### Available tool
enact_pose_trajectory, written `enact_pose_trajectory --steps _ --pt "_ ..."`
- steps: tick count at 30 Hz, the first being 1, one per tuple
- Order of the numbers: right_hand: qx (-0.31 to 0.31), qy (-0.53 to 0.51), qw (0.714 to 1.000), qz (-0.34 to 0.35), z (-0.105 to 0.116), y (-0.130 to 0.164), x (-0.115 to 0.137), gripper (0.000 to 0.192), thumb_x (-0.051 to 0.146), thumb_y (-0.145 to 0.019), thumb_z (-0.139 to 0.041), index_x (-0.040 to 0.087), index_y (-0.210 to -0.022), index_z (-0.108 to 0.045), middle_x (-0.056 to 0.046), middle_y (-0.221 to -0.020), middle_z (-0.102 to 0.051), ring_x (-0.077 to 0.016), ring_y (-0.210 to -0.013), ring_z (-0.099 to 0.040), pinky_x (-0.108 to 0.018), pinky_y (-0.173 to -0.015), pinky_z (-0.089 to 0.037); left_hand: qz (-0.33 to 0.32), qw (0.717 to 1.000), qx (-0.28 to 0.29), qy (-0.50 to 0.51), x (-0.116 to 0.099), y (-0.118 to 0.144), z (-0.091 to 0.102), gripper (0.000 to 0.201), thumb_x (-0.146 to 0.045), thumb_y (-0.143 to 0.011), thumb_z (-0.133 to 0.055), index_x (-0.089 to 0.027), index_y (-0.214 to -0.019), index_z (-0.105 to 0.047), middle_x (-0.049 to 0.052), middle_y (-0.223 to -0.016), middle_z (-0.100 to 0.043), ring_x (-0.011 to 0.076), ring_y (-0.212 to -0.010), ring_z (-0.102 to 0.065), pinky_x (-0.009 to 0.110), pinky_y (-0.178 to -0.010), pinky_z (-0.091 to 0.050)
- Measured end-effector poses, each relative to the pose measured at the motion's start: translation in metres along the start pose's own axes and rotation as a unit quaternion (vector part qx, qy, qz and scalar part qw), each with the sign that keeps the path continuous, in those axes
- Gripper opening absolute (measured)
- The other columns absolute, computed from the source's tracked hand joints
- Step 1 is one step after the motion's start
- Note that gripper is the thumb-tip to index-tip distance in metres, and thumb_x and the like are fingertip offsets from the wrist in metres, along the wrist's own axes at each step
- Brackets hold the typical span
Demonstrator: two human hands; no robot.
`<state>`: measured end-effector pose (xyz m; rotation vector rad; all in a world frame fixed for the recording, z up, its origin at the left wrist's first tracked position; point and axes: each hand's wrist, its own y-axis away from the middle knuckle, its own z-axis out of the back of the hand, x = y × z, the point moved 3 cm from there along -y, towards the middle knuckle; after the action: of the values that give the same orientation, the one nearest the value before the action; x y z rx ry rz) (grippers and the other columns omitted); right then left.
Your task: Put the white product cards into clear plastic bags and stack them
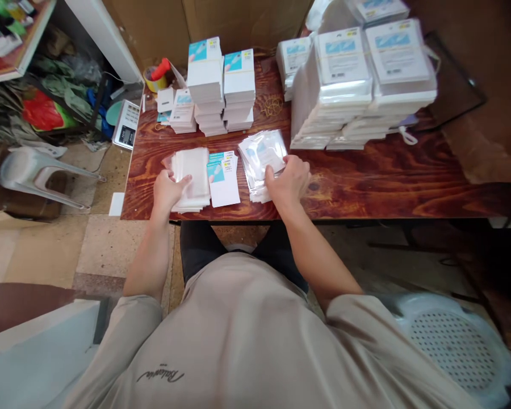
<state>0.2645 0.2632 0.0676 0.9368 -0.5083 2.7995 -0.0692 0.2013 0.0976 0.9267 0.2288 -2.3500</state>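
Note:
My left hand [167, 190] rests on a stack of empty clear plastic sleeves [191, 176] near the front left of the wooden table [366, 182], thumb on top of the stack. My right hand [288, 182] lies on a loose pile of bagged cards [262, 159], fingers curled over its right edge. Between the two piles lies a small stack of white cards with teal corners [223, 176], touched by neither hand.
Tall stacks of white cards [221, 85] stand at the back centre, and big bundles of bagged cards [357, 85] at the back right. Rubber bands [272, 105], a tape roll [155, 79] and a scale [126, 124] lie near the left. White plastic chairs [451, 341] stand beside me.

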Motion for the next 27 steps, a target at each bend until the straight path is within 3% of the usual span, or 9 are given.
enact_pose_trajectory --steps 3,5,9,11,15,19,22,24,27 --pt "-0.020 0.029 0.996 0.077 0.003 0.013 0.017 0.038 0.037 -0.093 -0.059 0.009 -0.118 -0.065 -0.026 -0.131 -0.061 -0.0403 -0.122 -0.052 -0.054 -0.101 -0.040 0.024 0.999 0.034 -0.012 0.017 -0.013 -0.002 0.040 -0.041 -0.069 -0.085 -0.016 -0.092 -0.063 0.007 -0.088 -0.069 0.0179 -0.073 -0.062 0.030 -0.070 -0.046" --pt "0.054 -0.001 0.980 0.192 0.004 0.026 0.040 0.035 0.039 -0.098 -0.053 0.012 -0.116 -0.068 -0.022 -0.129 -0.064 -0.0362 -0.122 -0.053 -0.050 -0.102 -0.039 0.023 0.998 0.051 0.003 0.021 -0.016 -0.002 0.030 -0.039 -0.072 -0.081 -0.017 -0.082 -0.064 0.004 -0.077 -0.067 0.0153 -0.061 -0.057 0.028 -0.061 -0.041" --pt "0.263 0.015 0.854 0.449 0.003 0.055 0.087 0.035 0.041 -0.095 -0.064 0.012 -0.115 -0.071 -0.016 -0.127 -0.068 -0.0340 -0.123 -0.054 -0.046 -0.102 -0.040 -0.002 0.997 0.080 -0.017 0.019 -0.017 0.008 0.025 -0.040 -0.077 -0.075 -0.018 -0.071 -0.064 0.004 -0.064 -0.064 0.0159 -0.054 -0.053 0.029 -0.056 -0.036" --pt "0.318 0.070 0.807 0.492 0.002 0.062 0.097 0.027 0.030 -0.095 -0.064 0.009 -0.109 -0.072 -0.018 -0.122 -0.069 -0.0344 -0.118 -0.057 -0.044 -0.096 -0.043 -0.033 0.994 0.077 -0.065 0.016 -0.014 0.015 0.026 -0.041 -0.082 -0.070 -0.018 -0.071 -0.067 0.006 -0.066 -0.066 0.0186 -0.058 -0.057 0.031 -0.060 -0.038" --pt "0.365 0.120 0.772 0.506 0.004 0.065 0.103 0.022 0.014 -0.098 -0.051 0.008 -0.102 -0.072 -0.019 -0.115 -0.070 -0.0323 -0.112 -0.061 -0.039 -0.085 -0.046 -0.121 0.984 0.006 -0.132 0.007 -0.001 0.027 0.028 -0.041 -0.090 -0.061 -0.017 -0.084 -0.074 0.012 -0.089 -0.075 0.0260 -0.084 -0.067 0.035 -0.079 -0.045" --pt "0.386 0.116 0.771 0.493 0.010 0.062 0.100 0.028 0.005 -0.096 -0.044 0.008 -0.105 -0.071 -0.017 -0.109 -0.072 -0.0287 -0.102 -0.068 -0.037 -0.081 -0.047 -0.153 0.986 -0.071 -0.011 -0.001 0.011 0.025 0.029 -0.039 -0.099 -0.052 -0.019 -0.095 -0.072 0.011 -0.102 -0.075 0.0233 -0.099 -0.070 0.033 -0.091 -0.050" --pt "0.290 -0.006 0.862 0.416 0.025 0.052 0.093 0.030 0.013 -0.100 -0.043 0.011 -0.105 -0.072 -0.015 -0.106 -0.075 -0.0274 -0.098 -0.071 -0.036 -0.082 -0.051 -0.075 0.969 -0.084 0.222 0.000 0.011 0.014 0.025 -0.040 -0.098 -0.057 -0.018 -0.100 -0.067 0.009 -0.098 -0.074 0.0193 -0.088 -0.074 0.031 -0.080 -0.057" --pt "0.167 -0.161 0.931 0.283 0.041 0.045 0.080 0.031 0.027 -0.104 -0.044 0.015 -0.106 -0.072 -0.012 -0.101 -0.076 -0.0247 -0.092 -0.072 -0.036 -0.081 -0.055 -0.022 0.930 -0.081 0.359 -0.001 0.011 0.005 0.022 -0.040 -0.095 -0.063 -0.018 -0.099 -0.065 0.008 -0.096 -0.074 0.0192 -0.083 -0.075 0.031 -0.075 -0.060" --pt "0.141 -0.382 0.912 0.045 0.050 0.050 0.057 0.033 0.050 -0.098 -0.059 0.019 -0.096 -0.071 -0.004 -0.075 -0.072 -0.0172 -0.061 -0.067 -0.030 -0.057 -0.055 0.015 0.882 -0.082 0.465 -0.008 0.015 -0.004 0.025 -0.043 -0.091 -0.069 -0.019 -0.093 -0.063 0.007 -0.093 -0.075 0.0199 -0.085 -0.077 0.031 -0.076 -0.062"
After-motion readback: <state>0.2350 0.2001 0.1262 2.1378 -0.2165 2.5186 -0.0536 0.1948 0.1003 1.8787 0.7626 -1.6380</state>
